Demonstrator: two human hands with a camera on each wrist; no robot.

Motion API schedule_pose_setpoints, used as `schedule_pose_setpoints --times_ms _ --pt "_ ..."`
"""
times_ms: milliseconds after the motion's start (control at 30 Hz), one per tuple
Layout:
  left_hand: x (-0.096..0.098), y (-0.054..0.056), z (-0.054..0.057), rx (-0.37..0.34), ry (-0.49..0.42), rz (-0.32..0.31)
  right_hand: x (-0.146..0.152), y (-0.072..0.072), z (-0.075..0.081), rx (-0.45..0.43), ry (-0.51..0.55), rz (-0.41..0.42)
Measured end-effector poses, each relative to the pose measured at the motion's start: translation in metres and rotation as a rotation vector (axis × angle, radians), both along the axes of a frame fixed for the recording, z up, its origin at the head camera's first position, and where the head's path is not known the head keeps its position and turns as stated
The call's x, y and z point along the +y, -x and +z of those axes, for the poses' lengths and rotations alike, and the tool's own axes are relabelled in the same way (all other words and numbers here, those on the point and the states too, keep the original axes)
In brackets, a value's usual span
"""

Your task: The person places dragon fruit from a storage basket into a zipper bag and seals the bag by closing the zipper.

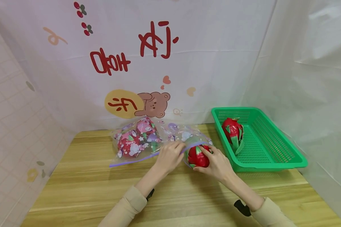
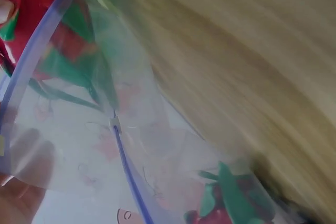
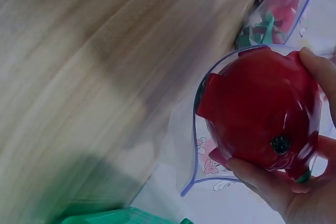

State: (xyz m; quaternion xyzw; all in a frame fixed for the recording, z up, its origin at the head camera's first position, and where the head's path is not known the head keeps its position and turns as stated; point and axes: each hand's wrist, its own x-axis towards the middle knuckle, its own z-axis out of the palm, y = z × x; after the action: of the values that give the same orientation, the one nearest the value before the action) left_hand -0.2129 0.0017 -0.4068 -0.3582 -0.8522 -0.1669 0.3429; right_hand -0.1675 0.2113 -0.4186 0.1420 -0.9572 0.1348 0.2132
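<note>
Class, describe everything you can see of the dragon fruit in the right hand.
The dragon fruit is rounded, red and glossy, looking like plastic, with green leaf-like scales. A small dark spot marks its blunt end, which faces out of the open mouth of a clear printed bag; the leafy end lies inside. The right hand grips it.

Upper limbs of a person, head view. The left sleeve (image 1: 125, 206) and right sleeve (image 1: 274, 215) are plain, light beige cloth, creased near the cuffs, which end partway along the forearms. A small black piece (image 1: 150, 194), mostly hidden, shows beside the left cuff; a larger black piece (image 1: 242, 208), rounded at one end, shows beside the right. Both hands are bare and slender-fingered.
</note>
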Motion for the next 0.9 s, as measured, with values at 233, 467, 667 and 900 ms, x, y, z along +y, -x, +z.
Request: schedule_pose_setpoints --times_ms 233,467,667,900 --pt "-0.008 -0.002 -0.004 -0.103 0.019 -0.011 0.001 0.005 0.001 0.000 0.057 -0.017" --pt "-0.004 -0.001 -0.004 -0.093 -0.038 -0.021 -0.001 0.016 -0.007 0.120 0.048 0.031" --pt "0.001 0.000 -0.002 -0.085 -0.054 0.021 -0.003 0.013 -0.013 0.282 -0.057 0.121" --pt "0.004 0.002 0.000 -0.112 -0.054 0.019 -0.003 -0.006 -0.022 0.413 -0.272 0.136"
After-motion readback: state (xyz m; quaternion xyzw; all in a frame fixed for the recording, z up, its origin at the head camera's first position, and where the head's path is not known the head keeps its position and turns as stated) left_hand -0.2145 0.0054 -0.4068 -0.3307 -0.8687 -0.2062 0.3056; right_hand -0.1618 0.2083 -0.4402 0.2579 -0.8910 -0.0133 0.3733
